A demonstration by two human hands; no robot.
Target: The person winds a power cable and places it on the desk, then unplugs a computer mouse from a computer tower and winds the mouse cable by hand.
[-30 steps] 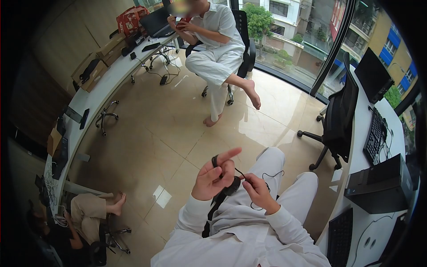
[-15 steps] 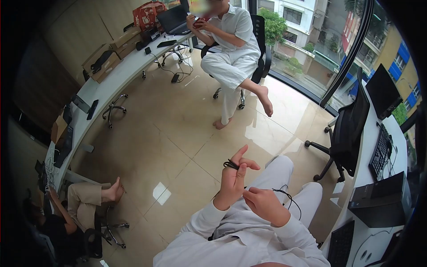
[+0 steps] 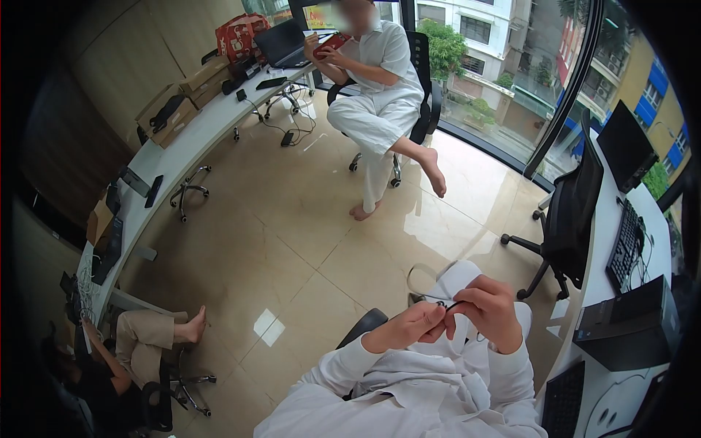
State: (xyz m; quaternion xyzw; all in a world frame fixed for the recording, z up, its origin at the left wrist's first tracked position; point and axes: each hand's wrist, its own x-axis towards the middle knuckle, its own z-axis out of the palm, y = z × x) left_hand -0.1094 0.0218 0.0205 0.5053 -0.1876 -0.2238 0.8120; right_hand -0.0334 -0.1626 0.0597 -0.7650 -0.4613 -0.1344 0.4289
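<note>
Cord [image 3: 453, 306] looks off the L hand's [image 3: 410, 325] raised finger vs a sec ago; now L + R hand [image 3: 492, 309] fingers both pinch it, so prob pinch-only hold rn.

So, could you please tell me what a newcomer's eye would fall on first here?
Probably the wearer's left hand and right hand, close together, low and right of centre, with a thin black cord between them. Next, the person in white seated by the windows, and the red bag beside the laptop at upper left.
</note>
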